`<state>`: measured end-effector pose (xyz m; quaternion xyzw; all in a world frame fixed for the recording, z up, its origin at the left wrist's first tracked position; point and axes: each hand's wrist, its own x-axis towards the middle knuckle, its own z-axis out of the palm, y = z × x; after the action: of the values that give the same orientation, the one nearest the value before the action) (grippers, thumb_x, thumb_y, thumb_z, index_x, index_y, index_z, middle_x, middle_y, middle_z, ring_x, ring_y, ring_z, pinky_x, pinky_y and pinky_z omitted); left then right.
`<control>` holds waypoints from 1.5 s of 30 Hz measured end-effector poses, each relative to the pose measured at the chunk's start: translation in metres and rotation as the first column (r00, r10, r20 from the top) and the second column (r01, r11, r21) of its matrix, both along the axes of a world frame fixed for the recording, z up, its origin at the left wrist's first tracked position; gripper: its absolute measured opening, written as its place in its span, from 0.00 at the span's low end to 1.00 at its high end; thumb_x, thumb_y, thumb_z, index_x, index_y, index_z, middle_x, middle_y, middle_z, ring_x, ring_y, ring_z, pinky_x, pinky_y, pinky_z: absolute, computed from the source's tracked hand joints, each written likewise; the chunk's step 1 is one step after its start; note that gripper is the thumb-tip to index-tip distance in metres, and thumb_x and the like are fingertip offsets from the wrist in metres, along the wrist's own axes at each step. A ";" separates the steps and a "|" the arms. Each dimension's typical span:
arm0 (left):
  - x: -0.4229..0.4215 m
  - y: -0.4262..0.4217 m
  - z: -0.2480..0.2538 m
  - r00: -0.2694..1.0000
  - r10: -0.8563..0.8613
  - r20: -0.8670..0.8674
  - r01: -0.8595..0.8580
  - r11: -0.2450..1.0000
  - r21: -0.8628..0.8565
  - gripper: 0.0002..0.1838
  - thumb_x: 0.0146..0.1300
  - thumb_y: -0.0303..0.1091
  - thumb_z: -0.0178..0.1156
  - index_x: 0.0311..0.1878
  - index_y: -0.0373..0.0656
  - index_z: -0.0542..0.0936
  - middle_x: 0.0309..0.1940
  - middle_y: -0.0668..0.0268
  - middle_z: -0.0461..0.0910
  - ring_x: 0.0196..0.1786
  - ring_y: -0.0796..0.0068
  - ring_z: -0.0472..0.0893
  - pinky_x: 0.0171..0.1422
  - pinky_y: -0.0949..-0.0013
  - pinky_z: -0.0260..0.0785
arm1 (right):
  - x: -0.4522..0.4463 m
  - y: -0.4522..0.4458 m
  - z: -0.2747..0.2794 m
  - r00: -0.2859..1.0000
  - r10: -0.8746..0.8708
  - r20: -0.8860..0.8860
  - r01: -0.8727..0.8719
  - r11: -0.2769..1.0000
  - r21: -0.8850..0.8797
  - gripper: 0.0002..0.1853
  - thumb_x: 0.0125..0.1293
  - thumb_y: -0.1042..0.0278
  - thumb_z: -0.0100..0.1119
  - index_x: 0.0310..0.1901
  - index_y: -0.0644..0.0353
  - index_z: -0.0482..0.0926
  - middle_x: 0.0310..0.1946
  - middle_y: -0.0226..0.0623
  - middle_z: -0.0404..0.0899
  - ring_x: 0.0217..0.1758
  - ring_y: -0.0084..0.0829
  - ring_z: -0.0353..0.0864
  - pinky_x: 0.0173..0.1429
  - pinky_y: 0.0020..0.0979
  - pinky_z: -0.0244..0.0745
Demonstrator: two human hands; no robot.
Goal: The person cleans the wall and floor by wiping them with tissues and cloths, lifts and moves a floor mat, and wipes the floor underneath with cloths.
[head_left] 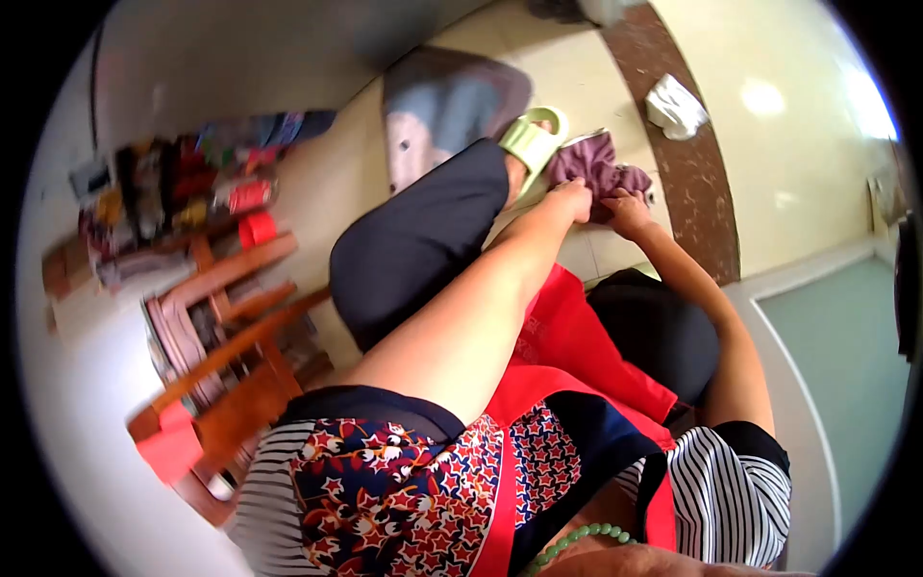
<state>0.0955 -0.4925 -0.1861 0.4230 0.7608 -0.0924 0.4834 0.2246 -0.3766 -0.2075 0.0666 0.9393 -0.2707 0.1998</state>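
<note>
A bunched purple cloth (601,165) lies low over the tiled floor, just beyond my feet. My left hand (575,199) is closed on its near edge, fingers pressed into the fabric. Close beside it, my right hand (630,212) grips the cloth's right-hand part, with the fingers curled. The cloth is crumpled, and its underside is hidden. A light green slipper (535,144) on my foot stands just left of the cloth.
A grey-blue mat (460,101) lies past the slipper. A crumpled white cloth (676,108) rests near the brown marble strip (687,183). Wooden furniture (231,288) with piled items stands at left. A greenish panel with a pale frame (841,337) is at right.
</note>
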 end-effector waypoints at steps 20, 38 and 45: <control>-0.158 0.055 0.164 0.907 -0.373 -0.194 0.403 0.903 0.147 0.17 0.46 0.35 0.67 0.42 0.44 0.82 0.39 0.58 0.83 0.43 0.59 0.81 0.46 0.59 0.73 | -0.185 0.015 0.160 0.875 -0.382 0.298 0.482 0.752 -0.449 0.09 0.56 0.66 0.58 0.36 0.60 0.81 0.36 0.35 0.83 0.38 0.36 0.82 0.41 0.31 0.77; -0.187 -0.309 -0.004 0.338 0.825 -0.454 -0.789 0.511 0.342 0.15 0.59 0.35 0.52 0.49 0.45 0.77 0.47 0.52 0.79 0.52 0.49 0.77 0.55 0.50 0.68 | -0.211 -0.141 0.088 0.997 0.058 0.047 -0.042 0.954 -0.296 0.17 0.55 0.55 0.54 0.43 0.53 0.83 0.42 0.41 0.82 0.45 0.40 0.81 0.52 0.37 0.74; -0.221 -0.299 0.110 0.517 0.757 -0.399 -0.485 0.643 0.593 0.12 0.58 0.37 0.55 0.39 0.39 0.78 0.36 0.49 0.80 0.41 0.47 0.80 0.45 0.53 0.70 | -0.201 -0.122 0.113 0.998 -0.055 -0.004 0.053 0.977 -0.206 0.17 0.54 0.57 0.53 0.44 0.51 0.82 0.44 0.39 0.82 0.48 0.38 0.80 0.55 0.36 0.73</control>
<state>-0.1258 -0.7912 -0.0764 0.1490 0.9758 0.1201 0.1059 0.0235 -0.4983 -0.0947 0.0696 0.9052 -0.3719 0.1935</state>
